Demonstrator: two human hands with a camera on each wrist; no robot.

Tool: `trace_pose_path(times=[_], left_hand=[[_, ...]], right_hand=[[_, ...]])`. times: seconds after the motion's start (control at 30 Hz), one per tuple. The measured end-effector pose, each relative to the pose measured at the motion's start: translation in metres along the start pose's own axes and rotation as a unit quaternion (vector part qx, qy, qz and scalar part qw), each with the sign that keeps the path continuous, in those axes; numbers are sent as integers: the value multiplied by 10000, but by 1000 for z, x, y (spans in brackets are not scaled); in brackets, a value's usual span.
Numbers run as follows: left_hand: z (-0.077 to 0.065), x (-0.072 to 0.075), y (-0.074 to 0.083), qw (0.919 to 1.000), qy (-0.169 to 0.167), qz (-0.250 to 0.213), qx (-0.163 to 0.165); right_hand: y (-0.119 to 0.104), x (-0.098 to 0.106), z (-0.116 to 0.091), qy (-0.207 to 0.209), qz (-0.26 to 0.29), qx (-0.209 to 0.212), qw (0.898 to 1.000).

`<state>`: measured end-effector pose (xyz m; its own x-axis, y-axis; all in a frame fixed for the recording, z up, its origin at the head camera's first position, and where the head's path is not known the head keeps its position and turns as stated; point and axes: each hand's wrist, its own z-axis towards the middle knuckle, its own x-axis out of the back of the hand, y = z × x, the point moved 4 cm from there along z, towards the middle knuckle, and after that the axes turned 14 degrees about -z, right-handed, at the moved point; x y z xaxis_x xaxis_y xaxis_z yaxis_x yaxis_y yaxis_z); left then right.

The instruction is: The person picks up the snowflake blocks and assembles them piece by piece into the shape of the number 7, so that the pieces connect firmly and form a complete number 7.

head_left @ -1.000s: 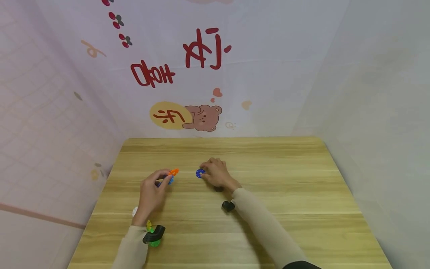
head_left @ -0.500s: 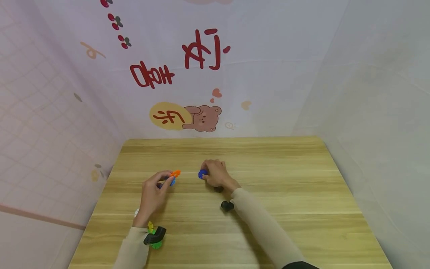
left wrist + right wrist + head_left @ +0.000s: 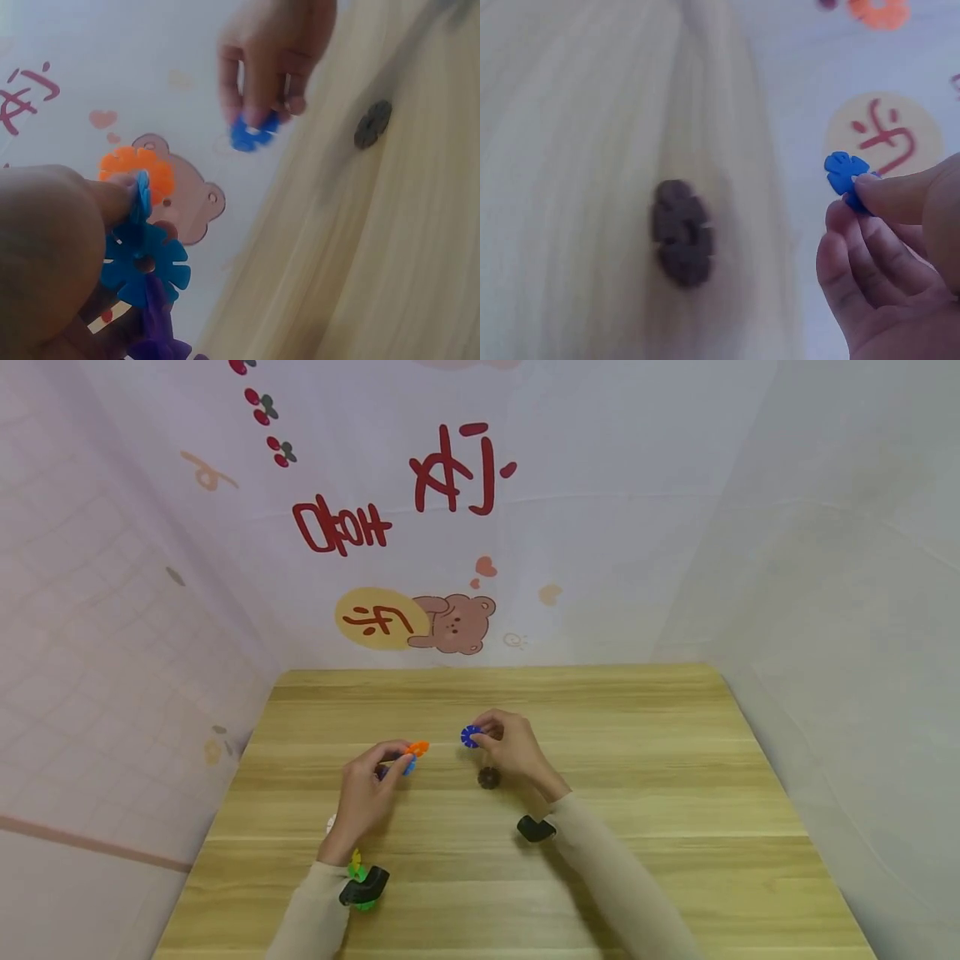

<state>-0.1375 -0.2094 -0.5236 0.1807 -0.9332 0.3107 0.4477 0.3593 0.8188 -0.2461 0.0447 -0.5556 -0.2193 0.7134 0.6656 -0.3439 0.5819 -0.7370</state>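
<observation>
My left hand pinches joined notched plastic flower discs: an orange disc, a blue disc and a purple disc show in the left wrist view. Between thumb and fingertips, my right hand holds a dark blue flower disc, raised off the table and apart from the joined discs. A dark brown flower disc lies flat on the wood just below the right hand. Part of the joined discs is hidden behind the left fingers.
Beside the left wrist sit a white disc, a yellow disc and a green disc, partly covered by the arm and a black wrist mount. A printed cloth wall borders the wooden table at the back.
The right hand has lifted the dark blue disc off the table and shifted right, uncovering the brown disc. The left hand has moved right with its joined discs.
</observation>
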Motion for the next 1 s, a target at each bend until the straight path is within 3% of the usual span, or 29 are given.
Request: trace_pose_path(times=[0.2, 0.47, 0.53, 0.73, 1.0], left_hand=[[4, -17, 10, 9993, -305, -214, -54], [10, -39, 26, 9962, -768, -248, -333], [11, -43, 30, 9956, -837, -208, -375], [12, -52, 38, 9942, -950, -95, -502], [14, -59, 43, 9922, -1200, 57, -323]], right_hand=[[-9, 25, -18, 199, 978, -133, 9949], [-15, 40, -42, 75, 2146, -621, 9747], [-18, 43, -47, 41, 2169, -700, 9737], [-29, 49, -56, 194, 1709, -577, 9834], [-35, 51, -60, 239, 1501, -351, 9878]])
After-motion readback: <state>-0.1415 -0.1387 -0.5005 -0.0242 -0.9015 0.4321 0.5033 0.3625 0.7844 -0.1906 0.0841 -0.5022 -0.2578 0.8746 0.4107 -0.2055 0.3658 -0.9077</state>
